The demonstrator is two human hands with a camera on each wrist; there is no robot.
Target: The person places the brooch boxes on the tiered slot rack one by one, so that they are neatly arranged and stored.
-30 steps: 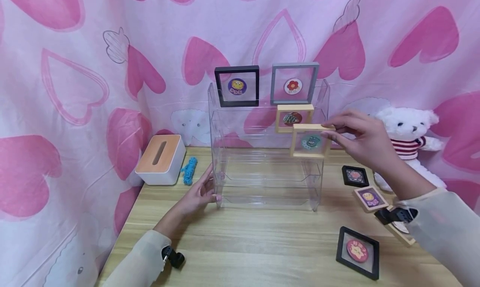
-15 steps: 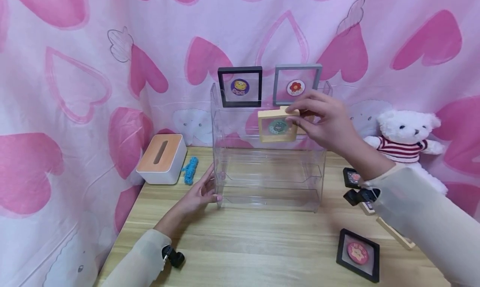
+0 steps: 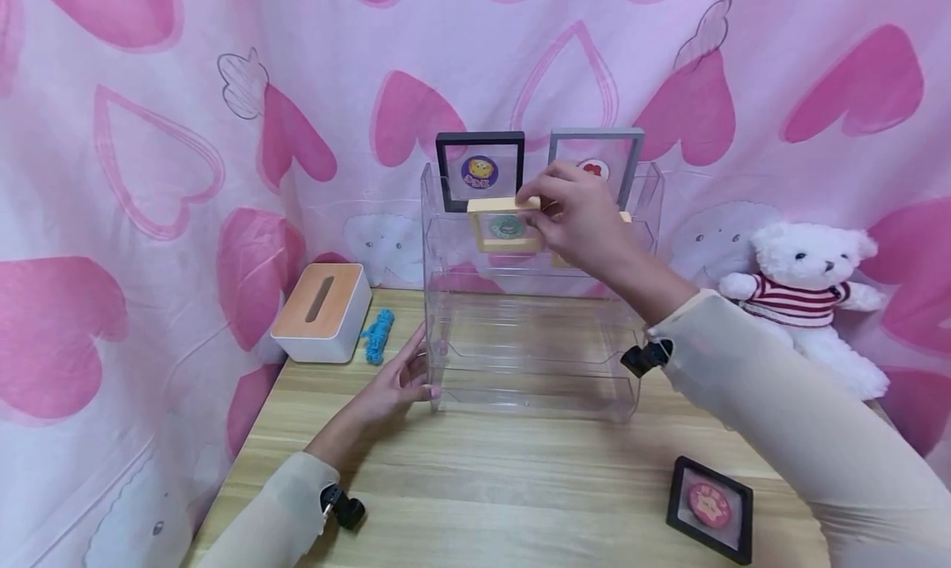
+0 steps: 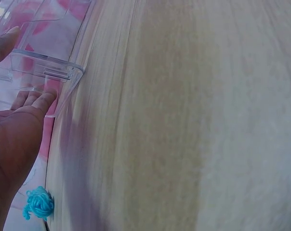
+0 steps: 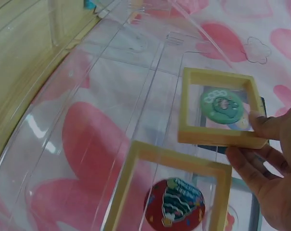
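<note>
My right hand (image 3: 583, 217) pinches the right edge of a small light-wood display frame (image 3: 479, 225) with a green round badge inside. In the head view it is upright in front of the clear tiered rack (image 3: 535, 399), just below a black frame (image 3: 443, 176) on the top tier. Beneath it in the right wrist view stands another light-wood frame (image 5: 119, 192), holding a red badge with a Christmas tree; my hand mostly hides it in the head view. Low at the rack's left side, my left hand (image 3: 390, 390) touches the panel, fingers extended and thumb by the front edge.
A grey frame (image 3: 635, 151) stands top right on the rack. On the table lies a black frame (image 3: 676, 494) with a pink badge. A tissue box (image 3: 319, 316) and blue yarn (image 3: 379, 337) sit left, a white teddy bear (image 3: 798, 258) right.
My right hand has carried the green-badge frame leftward and up, from the rack's right side to below the black frame. The left hand stays at the rack's side.
</note>
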